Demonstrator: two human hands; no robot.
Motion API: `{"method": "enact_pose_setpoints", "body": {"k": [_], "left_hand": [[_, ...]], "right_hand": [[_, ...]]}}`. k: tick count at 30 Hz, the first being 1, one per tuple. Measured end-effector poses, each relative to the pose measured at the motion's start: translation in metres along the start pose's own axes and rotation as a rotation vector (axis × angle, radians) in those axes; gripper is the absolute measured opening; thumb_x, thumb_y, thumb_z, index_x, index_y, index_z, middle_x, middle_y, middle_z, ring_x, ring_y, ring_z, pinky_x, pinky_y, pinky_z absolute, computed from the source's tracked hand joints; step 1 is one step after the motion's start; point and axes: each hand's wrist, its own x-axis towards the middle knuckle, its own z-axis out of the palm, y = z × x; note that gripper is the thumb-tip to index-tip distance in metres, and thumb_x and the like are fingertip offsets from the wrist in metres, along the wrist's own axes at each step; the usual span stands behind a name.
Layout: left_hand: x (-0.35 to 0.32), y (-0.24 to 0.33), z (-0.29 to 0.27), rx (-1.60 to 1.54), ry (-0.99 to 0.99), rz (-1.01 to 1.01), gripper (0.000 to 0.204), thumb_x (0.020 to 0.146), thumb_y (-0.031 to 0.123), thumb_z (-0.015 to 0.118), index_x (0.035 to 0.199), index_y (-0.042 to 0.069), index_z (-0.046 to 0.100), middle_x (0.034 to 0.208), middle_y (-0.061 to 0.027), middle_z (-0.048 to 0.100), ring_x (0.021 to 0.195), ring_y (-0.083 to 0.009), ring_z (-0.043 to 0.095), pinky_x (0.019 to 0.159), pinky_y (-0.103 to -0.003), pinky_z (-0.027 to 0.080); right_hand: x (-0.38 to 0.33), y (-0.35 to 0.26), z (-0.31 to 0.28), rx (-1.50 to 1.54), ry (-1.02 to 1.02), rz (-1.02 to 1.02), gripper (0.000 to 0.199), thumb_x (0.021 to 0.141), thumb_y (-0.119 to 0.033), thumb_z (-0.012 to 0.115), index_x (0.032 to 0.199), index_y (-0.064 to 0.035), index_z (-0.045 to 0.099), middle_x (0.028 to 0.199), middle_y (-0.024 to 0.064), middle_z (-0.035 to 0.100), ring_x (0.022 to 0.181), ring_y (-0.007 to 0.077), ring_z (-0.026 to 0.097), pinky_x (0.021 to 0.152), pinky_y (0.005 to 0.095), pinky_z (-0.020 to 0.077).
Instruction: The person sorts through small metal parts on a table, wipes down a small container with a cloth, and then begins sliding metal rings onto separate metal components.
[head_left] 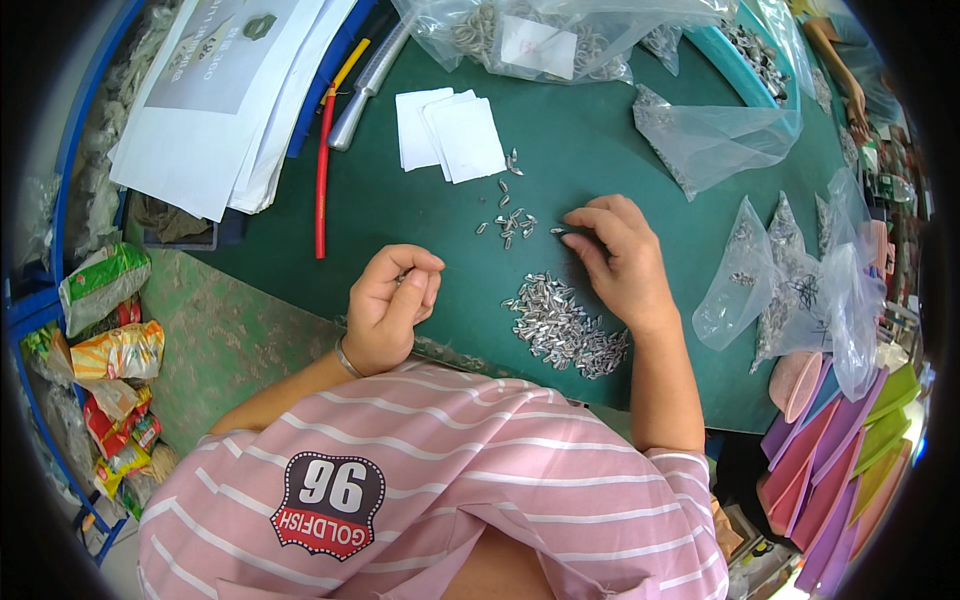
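On the green table, a dense pile of small silver metal pieces lies in front of me. Beyond it a looser group of the same pieces is scattered. My right hand is over the table just past the pile, thumb and forefinger pinched at one small metal piece that shows at their tips. To the left of the pile, my left hand is curled with thumb against fingers. A bit of silver shows between them; how many pieces it holds is hidden.
White paper cards lie beyond the loose pieces. A red-and-yellow rod and a metal-handled tool are at left. Clear bags of parts and a turquoise tray stand at right. Another person's arm shows at far right.
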Motion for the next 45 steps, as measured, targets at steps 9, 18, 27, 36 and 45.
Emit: {"method": "enact_pose_setpoints", "body": {"k": [9, 18, 27, 36, 45], "left_hand": [[-0.001, -0.001, 0.001, 0.005, 0.011, 0.023, 0.015, 0.097, 0.004, 0.039, 0.109, 0.002, 0.050, 0.074, -0.0035, 0.048, 0.056, -0.0045, 0.034, 0.047, -0.019, 0.030], [0.000, 0.001, 0.001, -0.053, 0.004, 0.018, 0.017, 0.097, 0.001, 0.039, 0.109, 0.002, 0.051, 0.076, -0.0029, 0.048, 0.059, -0.0040, 0.034, 0.050, -0.019, 0.029], [-0.001, -0.001, 0.000, -0.001, 0.001, 0.021, 0.016, 0.097, 0.003, 0.039, 0.108, 0.002, 0.050, 0.074, -0.0032, 0.048, 0.057, -0.0045, 0.034, 0.048, -0.019, 0.030], [-0.001, -0.002, 0.001, 0.013, 0.012, 0.023, 0.015, 0.098, 0.006, 0.040, 0.108, 0.002, 0.050, 0.073, -0.0032, 0.048, 0.056, -0.0050, 0.034, 0.048, -0.020, 0.030], [0.000, -0.001, 0.002, 0.016, 0.007, 0.032, 0.015, 0.098, 0.005, 0.040, 0.108, 0.002, 0.050, 0.073, -0.0031, 0.048, 0.056, -0.0047, 0.034, 0.047, -0.019, 0.030]], "right_hand": [[0.001, 0.002, -0.006, 0.158, -0.262, -0.092, 0.015, 0.071, 0.003, 0.066, 0.083, -0.0048, 0.064, 0.083, 0.0062, 0.057, 0.077, 0.0263, 0.055, 0.069, 0.0356, 0.0425], [0.008, -0.004, 0.012, 0.023, -0.178, -0.132, 0.015, 0.070, 0.004, 0.066, 0.080, -0.0048, 0.062, 0.081, 0.0064, 0.056, 0.076, 0.0265, 0.054, 0.069, 0.0359, 0.0435], [0.004, -0.002, 0.005, 0.108, -0.081, -0.025, 0.013, 0.071, 0.004, 0.066, 0.080, -0.0025, 0.060, 0.080, 0.0099, 0.057, 0.076, 0.0293, 0.056, 0.068, 0.0368, 0.0458], [0.001, 0.000, 0.004, 0.161, -0.057, 0.007, 0.012, 0.074, 0.004, 0.065, 0.083, -0.0015, 0.061, 0.081, 0.0110, 0.058, 0.075, 0.0301, 0.056, 0.068, 0.0369, 0.0466], [-0.001, -0.004, 0.008, 0.088, -0.104, -0.066, 0.017, 0.071, 0.001, 0.069, 0.087, -0.0027, 0.063, 0.082, 0.0093, 0.058, 0.077, 0.0288, 0.056, 0.069, 0.0369, 0.0461]]}}
